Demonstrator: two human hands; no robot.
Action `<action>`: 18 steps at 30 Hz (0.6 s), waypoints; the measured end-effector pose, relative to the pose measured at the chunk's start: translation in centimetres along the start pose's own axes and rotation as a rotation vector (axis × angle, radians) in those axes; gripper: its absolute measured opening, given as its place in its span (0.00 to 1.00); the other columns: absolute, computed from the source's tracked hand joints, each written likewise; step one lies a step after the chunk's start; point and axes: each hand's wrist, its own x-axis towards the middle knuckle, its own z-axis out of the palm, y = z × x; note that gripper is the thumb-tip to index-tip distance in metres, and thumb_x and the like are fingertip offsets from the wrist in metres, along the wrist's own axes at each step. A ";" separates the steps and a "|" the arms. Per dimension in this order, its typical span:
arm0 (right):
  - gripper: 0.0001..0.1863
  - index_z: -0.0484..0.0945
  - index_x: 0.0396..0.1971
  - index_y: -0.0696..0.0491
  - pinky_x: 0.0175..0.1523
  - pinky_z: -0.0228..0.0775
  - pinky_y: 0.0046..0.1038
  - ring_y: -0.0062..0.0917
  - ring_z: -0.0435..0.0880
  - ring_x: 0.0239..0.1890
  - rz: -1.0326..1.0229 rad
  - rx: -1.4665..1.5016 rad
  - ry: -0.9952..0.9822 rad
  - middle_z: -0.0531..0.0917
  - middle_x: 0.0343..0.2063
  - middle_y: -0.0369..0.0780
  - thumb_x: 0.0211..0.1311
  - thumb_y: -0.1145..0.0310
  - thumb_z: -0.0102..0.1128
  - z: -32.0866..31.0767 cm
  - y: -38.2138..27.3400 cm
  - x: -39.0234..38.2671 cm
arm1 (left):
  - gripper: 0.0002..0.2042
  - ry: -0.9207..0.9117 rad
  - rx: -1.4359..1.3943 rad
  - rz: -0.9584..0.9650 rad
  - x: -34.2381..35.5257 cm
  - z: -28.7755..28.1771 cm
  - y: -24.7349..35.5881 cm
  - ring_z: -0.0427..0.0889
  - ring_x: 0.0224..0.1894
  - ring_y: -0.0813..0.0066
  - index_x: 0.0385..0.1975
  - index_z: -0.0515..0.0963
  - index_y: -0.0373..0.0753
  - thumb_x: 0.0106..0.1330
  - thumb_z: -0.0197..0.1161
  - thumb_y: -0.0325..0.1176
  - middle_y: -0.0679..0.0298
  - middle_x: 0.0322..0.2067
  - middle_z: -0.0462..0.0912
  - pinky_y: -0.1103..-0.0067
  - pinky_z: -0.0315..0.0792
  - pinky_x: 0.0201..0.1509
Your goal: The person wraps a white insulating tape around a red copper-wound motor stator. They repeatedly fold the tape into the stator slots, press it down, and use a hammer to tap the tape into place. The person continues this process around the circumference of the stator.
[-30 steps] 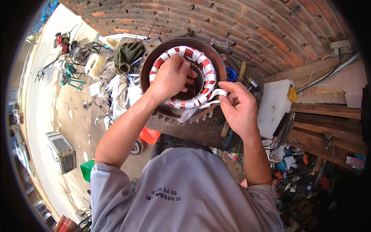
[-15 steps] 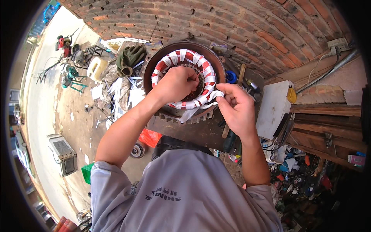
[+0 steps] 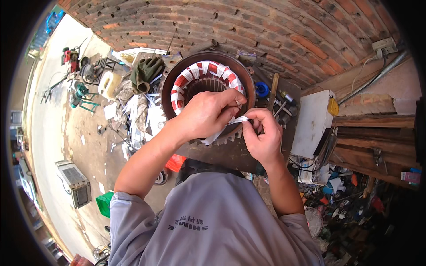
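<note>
A motor stator (image 3: 167,91) in a round brown metal housing stands on the bench, its slotted core showing inside. Its ring of red windings (image 3: 205,67) is bound at intervals with white cloth tape. My left hand (image 3: 206,113) reaches over the ring's near right side, thumb and fingers closed together; whatever they grip is hidden. Beside the housing's right rim, my right hand (image 3: 262,135) pinches a strip of white tape (image 3: 239,119) between thumb and forefinger. The strip runs from there toward the ring beneath my left hand. A loose tape end (image 3: 213,138) hangs over the near rim.
Dark gloves (image 3: 145,73) and scattered white strips lie left of the stator. At its right are a blue roll (image 3: 262,89), a wooden handle (image 3: 274,91) and metal tools. A brick wall (image 3: 248,26) rises behind; a white board-like box (image 3: 312,124) stands farther right.
My left hand has moved from over the ring's centre toward its near right side. My right hand has come slightly nearer and left, still pinching the tape.
</note>
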 end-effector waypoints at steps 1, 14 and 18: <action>0.12 0.78 0.39 0.58 0.31 0.74 0.26 0.25 0.78 0.25 -0.015 -0.003 0.010 0.82 0.33 0.40 0.56 0.86 0.64 0.1 -0.1 -0.2 | 0.09 -0.037 -0.017 0.001 -0.1 0.1 0.1 0.89 0.38 0.59 0.46 0.82 0.34 0.69 0.62 0.20 0.55 0.35 0.88 0.71 0.81 0.43; 0.12 0.77 0.40 0.59 0.32 0.74 0.27 0.25 0.78 0.25 0.041 -0.041 0.051 0.82 0.32 0.40 0.57 0.85 0.66 0.5 -0.9 -0.4 | 0.09 -0.049 -0.050 0.117 0.0 0.2 -0.4 0.87 0.38 0.53 0.45 0.81 0.34 0.67 0.62 0.20 0.55 0.34 0.85 0.68 0.79 0.42; 0.12 0.78 0.41 0.59 0.32 0.74 0.27 0.25 0.79 0.25 0.040 -0.051 0.060 0.81 0.32 0.40 0.57 0.85 0.66 0.5 -0.9 -0.6 | 0.10 -0.170 -0.026 0.033 0.1 -0.7 0.4 0.87 0.38 0.55 0.44 0.81 0.33 0.64 0.68 0.23 0.55 0.34 0.85 0.68 0.79 0.42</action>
